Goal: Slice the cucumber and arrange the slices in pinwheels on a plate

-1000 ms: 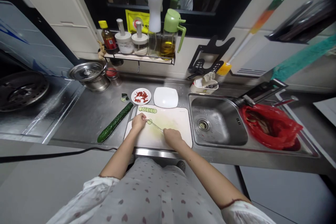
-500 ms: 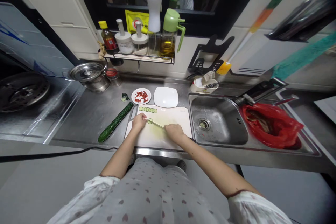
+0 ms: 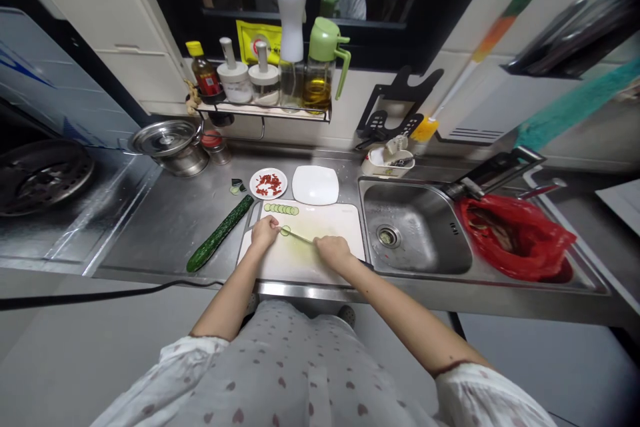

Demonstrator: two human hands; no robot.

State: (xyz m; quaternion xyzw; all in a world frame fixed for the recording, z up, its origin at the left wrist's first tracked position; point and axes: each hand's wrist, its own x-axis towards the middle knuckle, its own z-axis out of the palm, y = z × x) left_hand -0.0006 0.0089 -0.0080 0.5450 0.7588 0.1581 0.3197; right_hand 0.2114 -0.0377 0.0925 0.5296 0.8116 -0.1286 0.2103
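Observation:
On the white cutting board (image 3: 280, 267), my right hand (image 3: 334, 253) is closed around the handle of a knife (image 3: 303, 238). The thin blade points left, toward my left hand (image 3: 265, 232). The left fingers are pinched together at the blade's tip; what is between them, if anything, is too small to make out. A single cucumber slice (image 3: 285, 231) is at the blade near those fingertips. Behind it, overlapping cucumber slices (image 3: 281, 209) form a row along the board's far edge. A long green cucumber (image 3: 220, 233) lies on the steel counter, left of the board.
Behind the board stand a plate of chopped red pieces (image 3: 257, 192) and a white square plate (image 3: 315, 185). Cucumber ends (image 3: 235, 189) lie nearby. To the right is a sink (image 3: 420, 233) with a red plastic bag (image 3: 530, 253) beyond. A lidded pot (image 3: 183, 160) stands back left.

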